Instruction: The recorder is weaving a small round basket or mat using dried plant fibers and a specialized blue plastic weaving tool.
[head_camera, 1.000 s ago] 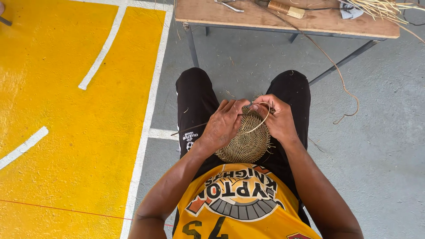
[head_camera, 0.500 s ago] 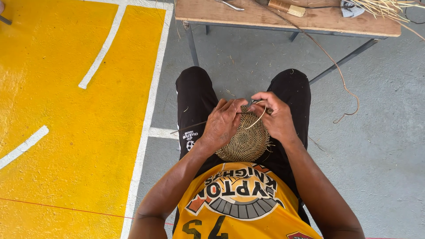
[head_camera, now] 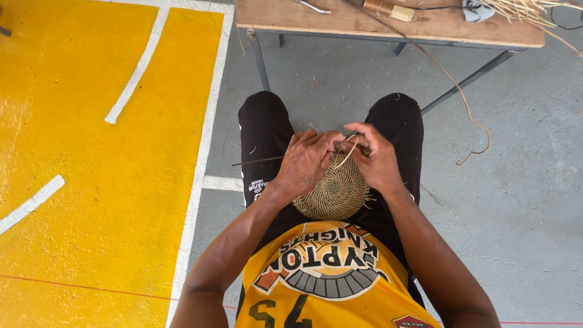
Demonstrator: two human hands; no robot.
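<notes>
Woven disc [head_camera: 336,193] of coiled pale straw rests on the lap of a seated person in black shorts and a yellow jersey; beneath is a grey concrete floor [head_camera: 522,200], and to the left a yellow painted area [head_camera: 91,182] crossed by white lines; at the far side stands a wooden table [head_camera: 425,27] on metal legs. Left hand [head_camera: 306,163] lies over the disc's far-left edge, fingers curled down onto it, gripping the rim; right hand [head_camera: 376,159] is closed at the far-right edge, fingertips pinching a thin straw strand [head_camera: 347,155] that loops across the weave; a dark thin stick [head_camera: 258,161] pokes out leftward from under the left hand. On the table lie loose straw [head_camera: 522,9], a wrapped tool handle [head_camera: 388,8] and a grey cloth [head_camera: 477,9]; one long fibre [head_camera: 464,103] trails from the table down to the floor on the right.
</notes>
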